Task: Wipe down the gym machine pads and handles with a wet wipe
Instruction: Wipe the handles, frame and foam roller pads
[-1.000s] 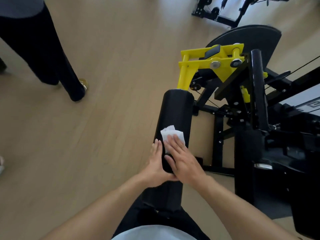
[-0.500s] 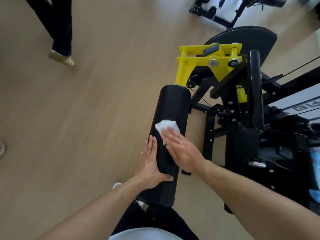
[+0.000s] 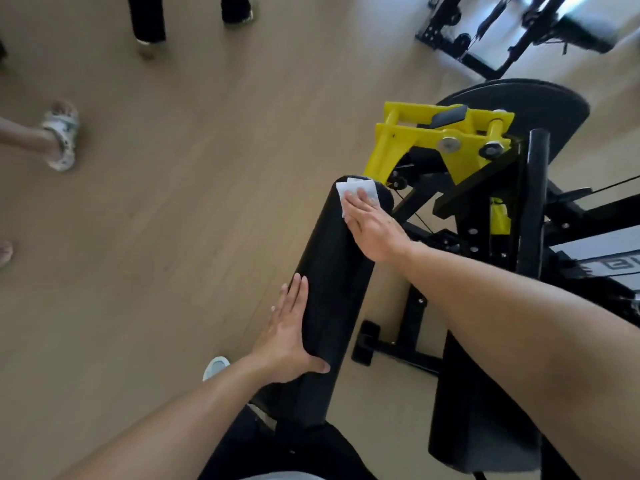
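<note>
A long black roller pad (image 3: 332, 278) runs from near my body up to a yellow bracket (image 3: 426, 140) of the gym machine. My right hand (image 3: 372, 225) lies flat with straight fingers on a white wet wipe (image 3: 356, 188), pressing it on the pad's far end. My left hand (image 3: 291, 336) rests flat against the pad's left side lower down, fingers straight, thumb across the pad's top. A black upright bar (image 3: 535, 202) stands to the right of the bracket.
The machine's black frame (image 3: 412, 327) and a dark pad (image 3: 481, 434) fill the right side. Other people's legs and feet (image 3: 60, 136) stand on the wooden floor (image 3: 173, 202) at upper left. Another black machine (image 3: 491, 32) sits at the top right.
My right hand has slid the wipe up the roller pad from its middle to the far end. My left hand stays on the lower left side. People on the left have shifted.
</note>
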`<control>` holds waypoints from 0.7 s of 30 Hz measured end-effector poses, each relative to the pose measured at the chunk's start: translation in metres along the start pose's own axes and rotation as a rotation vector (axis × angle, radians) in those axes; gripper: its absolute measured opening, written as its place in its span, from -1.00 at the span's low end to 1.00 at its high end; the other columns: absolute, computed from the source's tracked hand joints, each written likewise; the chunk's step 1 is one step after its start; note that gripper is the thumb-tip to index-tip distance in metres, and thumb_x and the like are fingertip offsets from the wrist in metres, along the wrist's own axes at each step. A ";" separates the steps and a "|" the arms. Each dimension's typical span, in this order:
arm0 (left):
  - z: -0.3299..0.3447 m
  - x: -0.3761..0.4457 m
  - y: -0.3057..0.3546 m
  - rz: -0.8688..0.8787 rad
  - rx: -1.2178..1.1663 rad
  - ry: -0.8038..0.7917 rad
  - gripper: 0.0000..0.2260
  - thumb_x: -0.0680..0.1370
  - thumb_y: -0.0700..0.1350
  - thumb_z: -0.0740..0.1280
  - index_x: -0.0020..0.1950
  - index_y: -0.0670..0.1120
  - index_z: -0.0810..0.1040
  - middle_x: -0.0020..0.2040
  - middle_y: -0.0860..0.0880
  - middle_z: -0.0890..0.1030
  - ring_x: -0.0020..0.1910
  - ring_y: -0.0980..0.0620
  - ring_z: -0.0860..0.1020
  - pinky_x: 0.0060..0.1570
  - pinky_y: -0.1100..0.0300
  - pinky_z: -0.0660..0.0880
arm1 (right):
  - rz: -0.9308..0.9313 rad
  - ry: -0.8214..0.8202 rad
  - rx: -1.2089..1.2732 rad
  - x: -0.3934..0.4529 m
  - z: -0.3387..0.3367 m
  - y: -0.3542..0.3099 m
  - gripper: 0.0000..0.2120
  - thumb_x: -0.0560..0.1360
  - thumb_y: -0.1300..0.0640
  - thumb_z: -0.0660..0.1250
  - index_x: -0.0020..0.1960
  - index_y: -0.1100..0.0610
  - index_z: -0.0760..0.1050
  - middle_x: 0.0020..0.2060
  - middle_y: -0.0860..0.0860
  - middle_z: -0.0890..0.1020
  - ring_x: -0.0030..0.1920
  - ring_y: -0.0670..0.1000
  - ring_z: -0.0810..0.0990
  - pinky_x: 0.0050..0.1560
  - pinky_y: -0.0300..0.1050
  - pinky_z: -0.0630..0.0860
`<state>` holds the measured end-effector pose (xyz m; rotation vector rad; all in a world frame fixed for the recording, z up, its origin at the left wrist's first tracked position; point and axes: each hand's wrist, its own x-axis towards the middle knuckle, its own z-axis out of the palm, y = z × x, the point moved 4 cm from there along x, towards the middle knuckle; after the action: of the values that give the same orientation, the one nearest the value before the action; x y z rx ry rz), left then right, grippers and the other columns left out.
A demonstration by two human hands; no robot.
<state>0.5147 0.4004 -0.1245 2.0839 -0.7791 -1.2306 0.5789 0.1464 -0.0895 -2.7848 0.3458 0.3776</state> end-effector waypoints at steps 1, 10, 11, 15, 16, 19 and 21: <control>0.000 0.000 0.000 -0.001 -0.007 -0.002 0.33 0.33 0.11 0.62 0.50 0.18 -0.56 0.44 0.33 -0.59 0.50 0.18 -0.51 0.61 -0.10 -0.17 | -0.106 -0.001 -0.020 -0.011 0.001 -0.009 -0.52 0.74 0.02 0.00 0.60 0.20 0.25 0.61 0.09 0.25 0.65 0.04 0.05 0.65 0.01 -0.04; 0.005 0.000 0.000 0.007 -0.018 0.028 0.33 0.33 0.09 0.62 0.48 0.22 -0.55 0.42 0.36 -0.58 0.51 0.18 -0.49 0.60 -0.08 -0.19 | -0.388 0.004 -0.142 -0.015 -0.017 0.016 -0.56 0.71 0.12 0.12 0.54 0.27 0.35 0.52 0.17 0.40 0.58 0.14 0.27 0.57 0.20 0.22; 0.006 0.000 0.000 -0.001 -0.014 0.031 0.33 0.33 0.08 0.62 0.47 0.24 -0.56 0.42 0.37 -0.58 0.51 0.19 -0.49 0.60 -0.08 -0.19 | -0.298 0.016 -0.156 0.003 -0.028 0.027 -0.56 0.72 0.14 0.11 0.56 0.28 0.30 0.54 0.18 0.36 0.59 0.16 0.23 0.59 0.18 0.18; 0.006 0.001 0.000 -0.021 -0.007 0.056 0.33 0.32 0.08 0.62 0.48 0.26 -0.55 0.44 0.38 -0.55 0.52 0.21 -0.46 0.61 -0.06 -0.18 | -0.288 -0.014 -0.110 0.010 -0.014 0.004 -0.54 0.73 0.06 0.07 0.56 0.25 0.32 0.56 0.13 0.35 0.61 0.08 0.18 0.64 -0.03 -0.01; 0.006 0.001 -0.001 -0.027 -0.006 0.067 0.34 0.31 0.10 0.62 0.47 0.28 -0.55 0.45 0.38 -0.54 0.53 0.21 -0.44 0.61 -0.05 -0.16 | -0.398 -0.042 -0.106 -0.005 -0.004 -0.013 -0.51 0.72 0.02 0.04 0.54 0.25 0.36 0.53 0.13 0.39 0.59 0.07 0.24 0.63 0.02 0.06; 0.007 -0.001 -0.001 -0.064 0.005 0.114 0.37 0.24 0.16 0.63 0.38 0.32 -0.61 0.54 0.31 -0.44 0.58 0.16 -0.33 0.61 -0.02 -0.07 | -0.696 -0.271 -0.117 -0.070 0.024 -0.049 -0.49 0.72 -0.03 0.04 0.58 0.18 0.32 0.57 0.05 0.33 0.61 -0.01 0.19 0.64 -0.01 0.05; 0.008 -0.002 0.000 -0.095 -0.005 0.139 0.37 0.24 0.15 0.63 0.35 0.28 -0.62 0.57 0.26 -0.40 0.59 0.16 -0.30 0.61 0.01 -0.07 | -0.871 -0.361 -0.171 -0.078 0.021 -0.050 -0.53 0.72 0.01 0.10 0.59 0.14 0.30 0.58 0.02 0.30 0.62 -0.04 0.16 0.63 -0.05 0.03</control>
<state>0.5069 0.4003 -0.1263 2.1976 -0.6202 -1.1206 0.5146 0.2143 -0.0727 -2.6183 -0.9797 0.6694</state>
